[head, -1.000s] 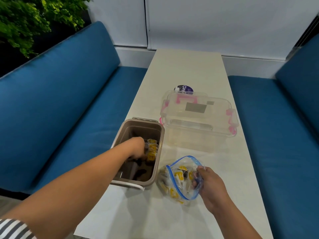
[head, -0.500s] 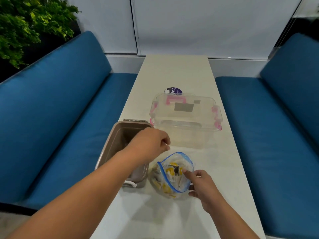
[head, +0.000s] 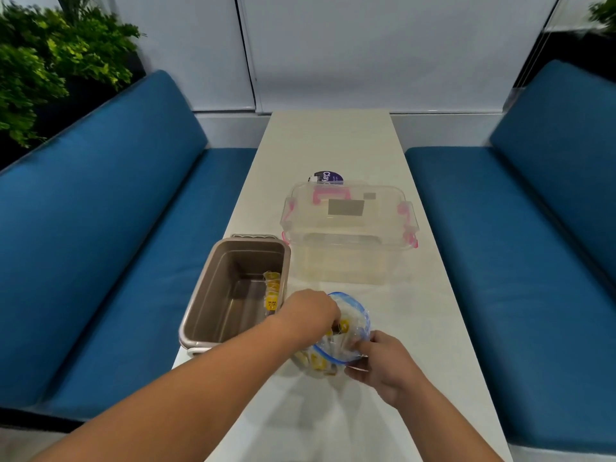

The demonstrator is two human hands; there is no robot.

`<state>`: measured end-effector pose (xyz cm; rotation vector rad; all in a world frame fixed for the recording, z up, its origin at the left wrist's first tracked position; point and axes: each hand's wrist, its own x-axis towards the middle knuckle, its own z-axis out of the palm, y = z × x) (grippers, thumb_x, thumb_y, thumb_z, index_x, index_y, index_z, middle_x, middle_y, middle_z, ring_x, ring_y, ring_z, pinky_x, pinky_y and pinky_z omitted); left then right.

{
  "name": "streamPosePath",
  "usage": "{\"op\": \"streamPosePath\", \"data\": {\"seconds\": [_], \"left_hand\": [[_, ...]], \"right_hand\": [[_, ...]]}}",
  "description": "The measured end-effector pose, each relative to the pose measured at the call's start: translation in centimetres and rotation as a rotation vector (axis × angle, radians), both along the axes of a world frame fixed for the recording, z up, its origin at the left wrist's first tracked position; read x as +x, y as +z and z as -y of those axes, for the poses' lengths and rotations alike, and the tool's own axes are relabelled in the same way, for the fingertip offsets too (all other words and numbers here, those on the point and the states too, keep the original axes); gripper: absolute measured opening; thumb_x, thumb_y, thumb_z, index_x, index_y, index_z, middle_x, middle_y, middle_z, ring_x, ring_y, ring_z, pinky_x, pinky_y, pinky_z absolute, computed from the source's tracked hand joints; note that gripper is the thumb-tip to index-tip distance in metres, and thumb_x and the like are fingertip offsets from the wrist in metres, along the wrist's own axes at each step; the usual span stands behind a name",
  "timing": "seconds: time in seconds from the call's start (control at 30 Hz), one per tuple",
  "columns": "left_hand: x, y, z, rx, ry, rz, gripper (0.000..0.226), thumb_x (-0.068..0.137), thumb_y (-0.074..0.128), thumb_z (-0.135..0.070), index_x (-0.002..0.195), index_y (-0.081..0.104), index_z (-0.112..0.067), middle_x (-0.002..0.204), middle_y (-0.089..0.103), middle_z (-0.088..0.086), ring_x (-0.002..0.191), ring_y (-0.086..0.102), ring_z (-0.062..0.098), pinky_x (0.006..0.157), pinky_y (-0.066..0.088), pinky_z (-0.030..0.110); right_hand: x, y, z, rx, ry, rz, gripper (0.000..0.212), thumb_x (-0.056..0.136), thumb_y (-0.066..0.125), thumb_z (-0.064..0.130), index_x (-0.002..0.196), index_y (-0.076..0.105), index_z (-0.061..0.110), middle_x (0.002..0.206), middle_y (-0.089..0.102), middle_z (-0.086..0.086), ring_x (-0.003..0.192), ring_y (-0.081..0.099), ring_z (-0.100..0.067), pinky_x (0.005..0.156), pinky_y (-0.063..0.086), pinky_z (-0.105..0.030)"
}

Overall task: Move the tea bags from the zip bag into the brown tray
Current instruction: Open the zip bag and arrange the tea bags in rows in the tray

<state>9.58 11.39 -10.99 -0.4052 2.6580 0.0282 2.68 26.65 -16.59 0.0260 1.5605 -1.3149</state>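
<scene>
Transfer is partly complete. A few tea bags stand along the right inner wall of the brown tray, which sits at the left edge of the bench. More of them lie inside the zip bag, just beside the tray's near right corner. We note the right grip pinching the bag's blue-edged mouth and holding it open. The left grip reaches into that mouth with its fingers curled. We cannot tell whether it has closed on a tea bag, because the fingertips are hidden. We judge that several more transfers are needed.
</scene>
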Motion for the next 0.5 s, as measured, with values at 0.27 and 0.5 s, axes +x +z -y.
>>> {"op": "streamPosePath", "data": {"seconds": [0.27,0.5], "left_hand": [[0.55,-0.39,-0.19,0.006,0.143,-0.025,0.024,0.082,0.054,0.000,0.094,0.072,-0.011,0.090,0.064,0.009,0.072,0.058,0.027,0.071,0.054,0.035],[0.57,0.35,0.44,0.217,0.304,-0.217,0.014,0.085,0.063,-0.011,0.086,0.074,-0.020,0.087,0.071,0.000,0.081,0.067,0.021,0.075,0.058,0.032]], "right_hand": [[-0.48,0.20,0.29,-0.215,-0.326,0.265,0.017,0.097,0.050,-0.015,0.112,0.059,-0.013,0.109,0.071,-0.032,0.097,0.071,-0.042,0.079,0.058,-0.045],[-0.44,0.30,0.91,-0.194,-0.389,0.283,0.030,0.095,0.040,-0.015,0.114,0.062,-0.015,0.110,0.070,-0.028,0.098,0.067,-0.040,0.084,0.057,-0.047]]}}
